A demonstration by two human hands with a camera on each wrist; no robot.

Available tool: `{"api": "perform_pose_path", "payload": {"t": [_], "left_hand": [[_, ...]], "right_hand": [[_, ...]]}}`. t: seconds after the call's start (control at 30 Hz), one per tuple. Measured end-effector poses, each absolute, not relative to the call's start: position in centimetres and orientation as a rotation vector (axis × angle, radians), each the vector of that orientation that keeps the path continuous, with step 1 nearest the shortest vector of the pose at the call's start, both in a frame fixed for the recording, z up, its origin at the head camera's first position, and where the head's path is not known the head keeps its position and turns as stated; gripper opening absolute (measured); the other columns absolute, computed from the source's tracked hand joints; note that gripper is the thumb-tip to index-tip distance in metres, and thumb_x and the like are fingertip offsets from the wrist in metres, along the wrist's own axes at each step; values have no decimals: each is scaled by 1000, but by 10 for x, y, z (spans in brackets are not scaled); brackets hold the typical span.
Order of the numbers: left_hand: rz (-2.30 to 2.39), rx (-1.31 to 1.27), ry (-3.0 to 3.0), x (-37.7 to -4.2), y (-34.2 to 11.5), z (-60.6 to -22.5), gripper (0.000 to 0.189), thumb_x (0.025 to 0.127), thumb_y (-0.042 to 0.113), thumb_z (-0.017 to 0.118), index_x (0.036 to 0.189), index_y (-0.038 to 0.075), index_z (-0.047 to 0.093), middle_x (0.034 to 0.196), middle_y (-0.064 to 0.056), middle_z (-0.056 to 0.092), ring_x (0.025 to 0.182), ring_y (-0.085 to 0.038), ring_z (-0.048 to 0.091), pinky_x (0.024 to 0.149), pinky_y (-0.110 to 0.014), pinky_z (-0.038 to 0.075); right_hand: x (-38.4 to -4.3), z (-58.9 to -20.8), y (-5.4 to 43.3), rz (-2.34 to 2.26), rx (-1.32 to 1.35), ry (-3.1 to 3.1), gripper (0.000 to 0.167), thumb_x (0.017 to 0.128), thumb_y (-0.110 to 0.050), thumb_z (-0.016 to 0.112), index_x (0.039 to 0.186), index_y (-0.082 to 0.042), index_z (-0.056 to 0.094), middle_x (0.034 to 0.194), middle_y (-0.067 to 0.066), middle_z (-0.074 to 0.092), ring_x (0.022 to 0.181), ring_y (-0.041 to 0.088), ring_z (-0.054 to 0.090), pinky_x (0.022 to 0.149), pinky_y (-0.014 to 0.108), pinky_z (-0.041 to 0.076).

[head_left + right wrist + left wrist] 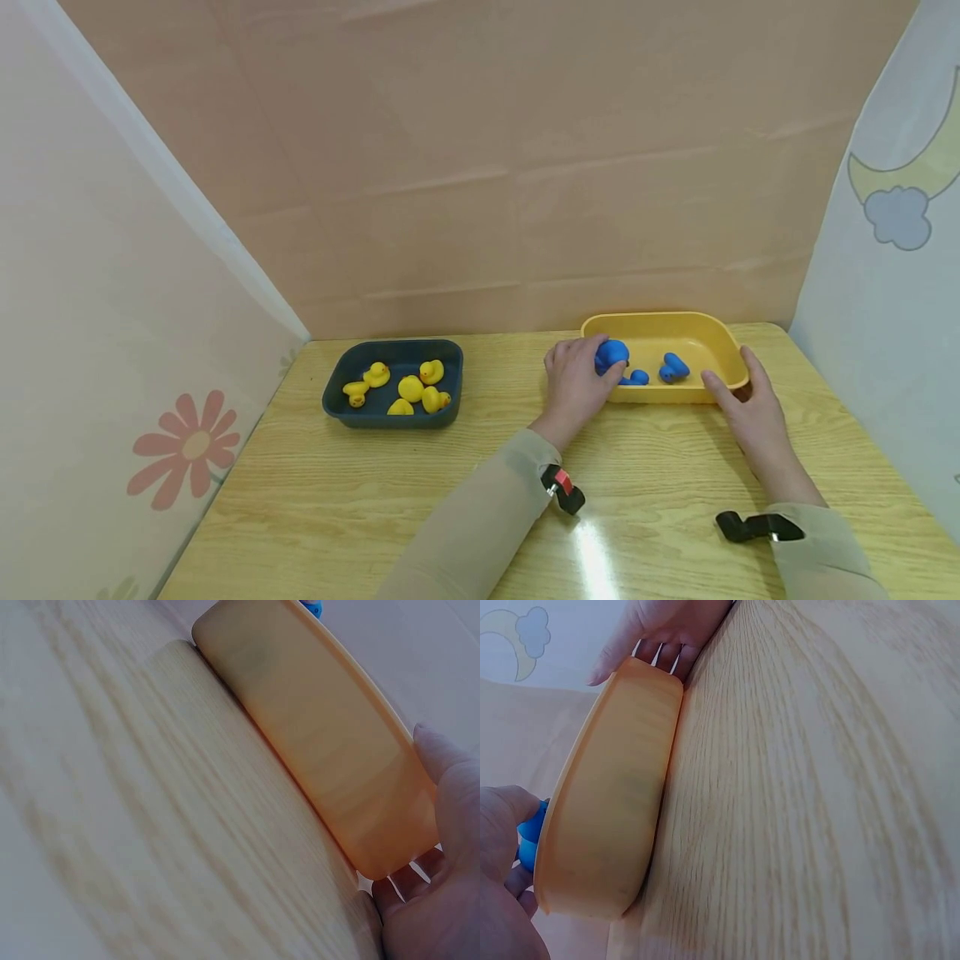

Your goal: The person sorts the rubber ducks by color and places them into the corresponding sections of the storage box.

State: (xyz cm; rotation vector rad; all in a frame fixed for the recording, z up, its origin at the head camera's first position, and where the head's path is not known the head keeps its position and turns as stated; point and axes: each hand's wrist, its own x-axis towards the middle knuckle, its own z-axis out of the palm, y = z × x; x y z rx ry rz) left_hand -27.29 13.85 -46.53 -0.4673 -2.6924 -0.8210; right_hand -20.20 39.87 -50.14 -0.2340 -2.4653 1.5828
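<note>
At the left end of a yellow plastic tray (667, 395), my left hand (576, 382) holds a blue toy duck (615, 353) between thumb and fingers, just over the rim. The left wrist view shows that blue duck (531, 838) partly covered by the fingers. My right hand (761, 417) grips the tray's right end, thumb at the front rim and fingers round the outer wall. Inside the tray lie another blue duck (673, 367), tipped over, and a blue duck (638, 377) half hidden by the front wall.
A dark tray (390, 422) with several yellow toy ducks (411, 388) stands on the wooden table (480, 450) to the left. The yellow tray is close to the back wall (510, 208). Side walls (892, 317) flank the table.
</note>
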Motion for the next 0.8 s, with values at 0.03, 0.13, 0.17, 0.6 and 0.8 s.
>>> {"api": "perform_pose_path", "payload": {"t": [0.03, 0.13, 0.17, 0.6, 0.8], "left_hand": [[-823, -467, -2693, -273, 138, -465, 52, 105, 50, 76, 151, 28, 67, 145, 11, 70, 131, -17, 56, 120, -44, 35], [-835, -468, -2693, -272, 138, -465, 53, 104, 50, 77, 152, 29, 67, 146, 12, 70, 131, -17, 56, 120, -45, 35], [-838, -471, -2691, -272, 137, -465, 54, 104, 50, 77, 152, 29, 66, 146, 12, 70, 131, -17, 56, 120, -45, 35], [-962, -476, -2595, -275, 121, -477, 45, 105, 38, 78, 148, 25, 71, 143, 10, 71, 133, -19, 60, 115, -44, 41], [-1083, -462, -2540, -269, 103, -485, 45, 105, 33, 78, 147, 21, 70, 149, 8, 67, 137, -22, 57, 117, -46, 41]], "right_hand": [[-202, -502, 399, 1580, -240, -2468, 96, 115, -51, 54, 177, -20, -12, 182, 22, -1, 164, 52, 12, 135, 46, 12], [-203, -502, 398, 1576, -245, -2469, 97, 114, -52, 55, 177, -19, -12, 182, 22, -1, 164, 52, 12, 134, 50, 11], [-203, -502, 398, 1573, -250, -2471, 97, 114, -52, 55, 177, -20, -12, 182, 22, -1, 164, 52, 12, 134, 48, 11], [-205, -502, 397, 1562, -242, -2469, 97, 114, -51, 57, 178, -21, -10, 182, 22, 1, 163, 53, 15, 125, 15, 17], [-204, -503, 400, 1562, -245, -2457, 97, 114, -51, 57, 178, -20, -9, 182, 22, 0, 163, 52, 14, 116, 5, 18]]}}
